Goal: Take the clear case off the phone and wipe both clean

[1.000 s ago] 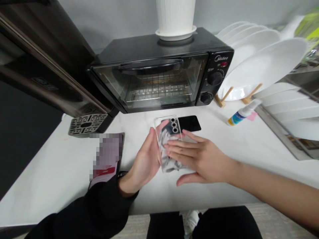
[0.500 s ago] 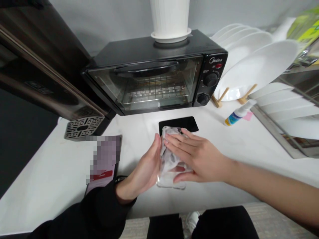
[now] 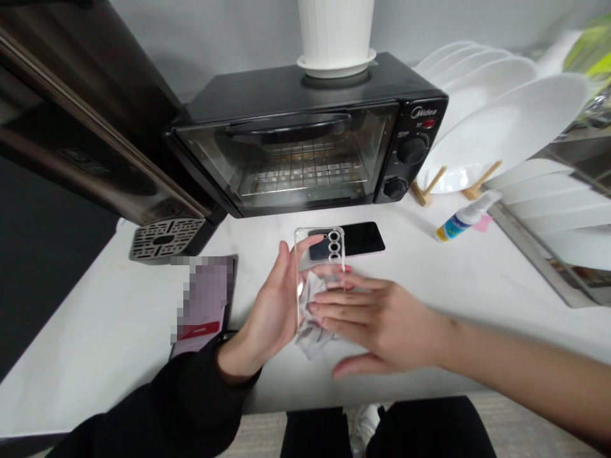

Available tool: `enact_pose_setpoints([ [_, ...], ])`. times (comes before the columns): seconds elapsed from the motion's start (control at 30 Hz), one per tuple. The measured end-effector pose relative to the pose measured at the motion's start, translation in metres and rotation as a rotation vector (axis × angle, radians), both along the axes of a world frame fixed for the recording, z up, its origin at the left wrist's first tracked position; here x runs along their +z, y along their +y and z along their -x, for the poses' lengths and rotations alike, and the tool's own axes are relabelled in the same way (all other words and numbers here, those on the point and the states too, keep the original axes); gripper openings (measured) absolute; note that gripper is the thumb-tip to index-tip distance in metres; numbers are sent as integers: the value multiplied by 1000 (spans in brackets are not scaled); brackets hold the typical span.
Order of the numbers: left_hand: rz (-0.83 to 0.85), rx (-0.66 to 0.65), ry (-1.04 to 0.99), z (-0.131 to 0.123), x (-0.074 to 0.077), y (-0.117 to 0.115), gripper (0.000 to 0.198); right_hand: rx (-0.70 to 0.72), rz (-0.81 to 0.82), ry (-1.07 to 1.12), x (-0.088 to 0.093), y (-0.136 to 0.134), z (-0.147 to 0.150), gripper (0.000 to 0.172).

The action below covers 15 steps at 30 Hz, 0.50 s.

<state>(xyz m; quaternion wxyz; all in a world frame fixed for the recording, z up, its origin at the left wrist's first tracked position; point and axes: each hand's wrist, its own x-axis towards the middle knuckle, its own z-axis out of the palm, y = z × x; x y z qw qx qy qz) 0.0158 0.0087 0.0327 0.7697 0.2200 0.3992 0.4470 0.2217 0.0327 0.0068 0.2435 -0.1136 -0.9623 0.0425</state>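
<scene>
Head view: what is the layout?

Right hand (image 3: 370, 318), right of centre, flat, fingers slightly apart; left hand (image 3: 273, 312), left of centre, nearer, clamped on the clear phone case (image 3: 315, 259) just to its right.

Case axis?

Mid-frame, up and down, camera holes (image 3: 335, 246) topward; tissue (image 3: 311, 343) beneath right hand.

The right hand (image 3: 375, 321) conceals the lower right of the clear case (image 3: 309, 254) and part of the white wipe (image 3: 312, 345). Left of the grip, a flat device (image 3: 210, 296) is partly pixelated, its near end behind the black sleeve (image 3: 200, 394). Beyond the grip, the white pot (image 3: 336, 32) is cut by the top edge. Right of the grip, print on the spray bottle (image 3: 461, 222) is illegible.
</scene>
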Motion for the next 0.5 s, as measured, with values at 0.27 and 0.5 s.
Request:
enact_pose_setpoints([
  [0.27, 36, -37, 38, 0, -1, 0, 64, 24, 0, 6, -1, 0, 1, 74],
  [0.5, 94, -138, 59, -2, -2, -2, 66, -85, -10, -31, -3, 0, 0, 78],
])
